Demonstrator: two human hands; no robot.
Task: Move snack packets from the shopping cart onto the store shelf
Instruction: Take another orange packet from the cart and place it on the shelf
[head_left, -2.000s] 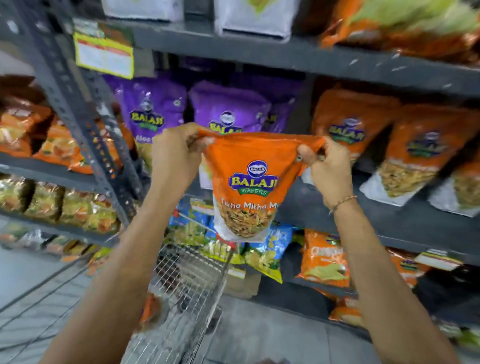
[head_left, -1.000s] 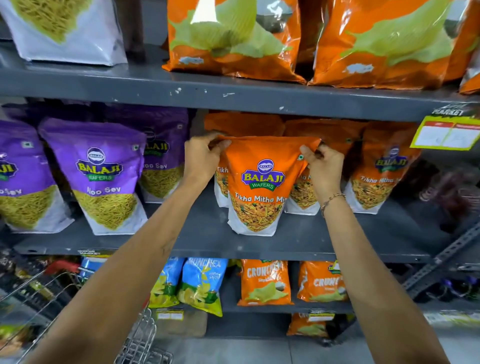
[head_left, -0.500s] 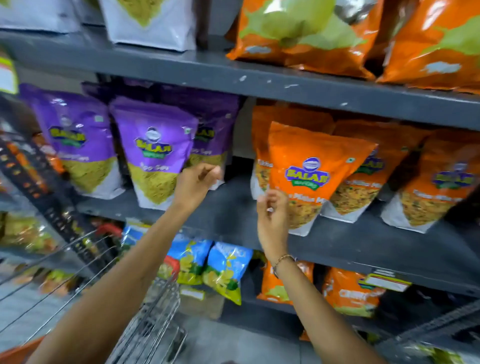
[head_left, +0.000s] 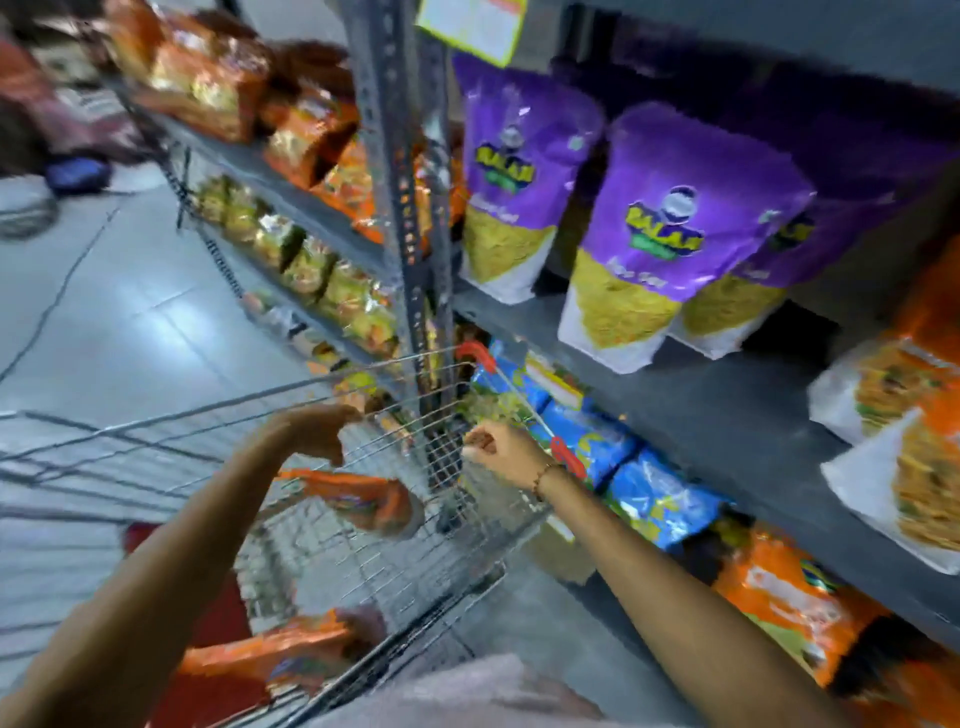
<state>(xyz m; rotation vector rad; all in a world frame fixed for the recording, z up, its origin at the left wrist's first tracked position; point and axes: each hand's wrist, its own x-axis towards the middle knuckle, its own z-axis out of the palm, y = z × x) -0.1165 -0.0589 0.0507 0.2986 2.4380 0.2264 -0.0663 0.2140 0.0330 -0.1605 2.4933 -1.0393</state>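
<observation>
The wire shopping cart (head_left: 311, 384) stands at the lower left, against the shelf. Inside it lie orange snack packets: one (head_left: 353, 499) in the middle of the basket, another (head_left: 280, 649) close to me. My left hand (head_left: 317, 431) hangs over the basket above the middle packet, fingers curled downward, holding nothing. My right hand (head_left: 498, 449) is a loose fist by the cart's right rim, near its red corner cap (head_left: 566, 457), and holds nothing. Orange packets (head_left: 909, 405) stand on the grey shelf (head_left: 701, 395) at the far right. The view is motion-blurred.
Purple packets (head_left: 670, 228) stand on the same shelf to the left of the orange ones. Blue packets (head_left: 597, 441) fill the shelf below. A perforated steel upright (head_left: 400, 182) rises just beyond the cart. More snack shelves run off to the left along a tiled aisle floor (head_left: 130, 322).
The orange packet was set on the shelf and both hands let go. The view swung down and left, and both hands dropped to the cart, the left now over the basket.
</observation>
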